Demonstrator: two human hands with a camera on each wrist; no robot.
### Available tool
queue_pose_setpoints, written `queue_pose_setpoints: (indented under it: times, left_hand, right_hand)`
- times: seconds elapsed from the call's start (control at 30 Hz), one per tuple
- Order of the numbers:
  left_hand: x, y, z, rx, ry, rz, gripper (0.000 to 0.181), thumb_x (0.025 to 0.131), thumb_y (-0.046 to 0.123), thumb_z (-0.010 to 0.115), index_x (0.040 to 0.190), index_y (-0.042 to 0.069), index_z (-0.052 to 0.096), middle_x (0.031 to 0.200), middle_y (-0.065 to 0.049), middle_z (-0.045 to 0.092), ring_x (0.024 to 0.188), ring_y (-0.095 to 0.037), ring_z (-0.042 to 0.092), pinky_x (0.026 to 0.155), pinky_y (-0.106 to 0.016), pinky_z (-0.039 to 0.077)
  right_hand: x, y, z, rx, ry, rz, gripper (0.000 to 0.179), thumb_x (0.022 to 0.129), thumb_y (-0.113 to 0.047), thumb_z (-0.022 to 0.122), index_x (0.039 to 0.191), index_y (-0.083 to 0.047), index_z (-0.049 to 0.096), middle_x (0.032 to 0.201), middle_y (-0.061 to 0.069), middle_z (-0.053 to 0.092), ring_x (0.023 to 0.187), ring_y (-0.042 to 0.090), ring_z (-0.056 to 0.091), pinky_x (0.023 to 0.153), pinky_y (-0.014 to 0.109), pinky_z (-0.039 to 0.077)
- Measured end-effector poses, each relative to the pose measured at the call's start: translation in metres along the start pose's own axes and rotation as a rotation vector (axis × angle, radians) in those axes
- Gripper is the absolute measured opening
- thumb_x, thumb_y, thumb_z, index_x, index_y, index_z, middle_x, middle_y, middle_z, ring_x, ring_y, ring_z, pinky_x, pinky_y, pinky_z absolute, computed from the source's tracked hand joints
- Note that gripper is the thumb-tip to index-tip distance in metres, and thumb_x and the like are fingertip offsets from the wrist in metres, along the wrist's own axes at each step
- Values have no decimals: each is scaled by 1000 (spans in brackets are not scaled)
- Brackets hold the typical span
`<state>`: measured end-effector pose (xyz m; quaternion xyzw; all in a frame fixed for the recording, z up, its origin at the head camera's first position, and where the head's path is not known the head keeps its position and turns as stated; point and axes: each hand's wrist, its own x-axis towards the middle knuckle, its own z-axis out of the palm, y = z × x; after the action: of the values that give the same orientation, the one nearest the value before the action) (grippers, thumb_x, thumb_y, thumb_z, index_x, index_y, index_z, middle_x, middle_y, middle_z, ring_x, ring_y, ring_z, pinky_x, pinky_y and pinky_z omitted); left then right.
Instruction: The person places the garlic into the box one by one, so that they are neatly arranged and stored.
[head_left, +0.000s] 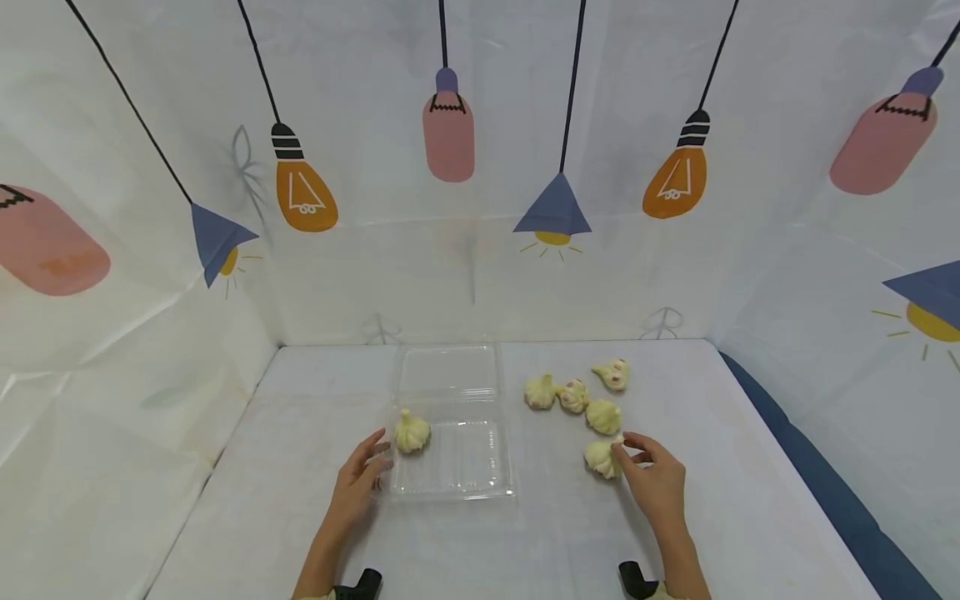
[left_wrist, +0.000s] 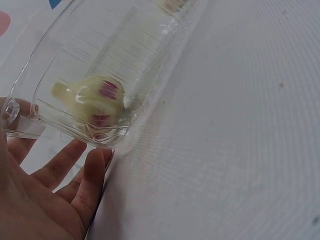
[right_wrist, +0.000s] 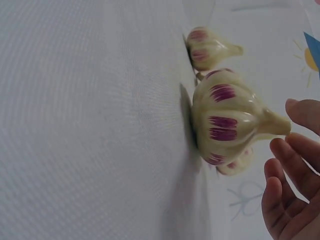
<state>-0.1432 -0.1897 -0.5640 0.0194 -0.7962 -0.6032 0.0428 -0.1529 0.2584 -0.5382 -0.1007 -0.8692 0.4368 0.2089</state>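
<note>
The garlic bulb (right_wrist: 222, 120) at my right hand (head_left: 656, 483) is smooth and glossy, a fat lobed body of pale yellowish cream with streaky purple patches, narrowing to a blunt neck. I pinch that neck lightly between thumb and forefinger, my other fingers bent loosely. I can't tell whether its base touches the cloth.

From it, a second bulb (head_left: 603, 417) sits close at twelve o'clock, with a knobbly one (head_left: 614, 375) lying farther off in the same direction; two more bulbs (head_left: 573, 396) sit together toward eleven.

At nine o'clock is an opened clear container (head_left: 480, 454), thin shiny plastic with rounded corners and a ribbed floor, its lid (head_left: 450, 367) folded back toward twelve. A single bulb (head_left: 412, 432) sits inside the base, at ten o'clock. My left hand (head_left: 356, 483) is beside the container's nine o'clock edge, gripping nothing, fingers spread and softly bent.

Under everything runs a white tablecloth (head_left: 262, 483) with a fine woven grain. Creased white sheeting (head_left: 360, 267) walls me in, printed with blue shades, orange bulbs and pink lamps. Dark blue fabric (head_left: 817, 475) shows beyond the table's three o'clock edge.
</note>
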Motion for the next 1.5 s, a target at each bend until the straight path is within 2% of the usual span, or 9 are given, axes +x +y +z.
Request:
queue_pose_setpoints:
  times: [0.13,0.5,0.73,0.97,1.17,1.5]
  left_hand:
    - [-1,-2,-1,-2,9,0,45,100,5,49,144,7,45,128,-22,57,105,-35,62,74,-31,48]
    - [-3,-1,-1,14,1,-12,44,101,6,49,144,10,46,128,-21,57,106,-34,62,74,-32,49]
    - [-4,-4,-2,13,-3,1,44,101,5,48,144,9,45,128,-22,57,106,-35,62,74,-32,49]
    - [-4,-5,-2,11,1,15,44,101,4,48,144,8,45,128,-22,57,105,-36,62,74,-32,49]
    - [-3,-4,-1,15,-3,24,44,101,5,48,144,8,45,128,-22,57,105,-36,62,74,-33,49]
    - [-2,-2,0,1,-3,22,43,101,6,49,144,8,45,128,-22,57,106,-36,62,76,-33,49]
  right_hand:
    - [1,7,4,28,-26,42,33,83,-19,78,112,-5,71,95,9,71,71,7,58,55,19,44]
    - [-3,10,8,50,-74,124,35,86,-29,76,112,-5,71,101,9,71,74,10,59,56,23,45]
    - [-2,9,14,72,-59,116,32,85,-28,77,108,-6,73,100,7,72,74,9,58,57,23,45]
    - [-2,5,16,78,-63,128,31,83,-29,79,104,-7,73,90,8,70,73,10,59,57,24,45]
    - [-3,1,17,84,-61,115,30,84,-27,78,104,-6,72,99,8,71,77,11,59,58,23,47]
    - [-4,-6,18,79,-75,96,34,84,-32,78,105,-6,71,102,6,70,84,16,58,62,24,47]
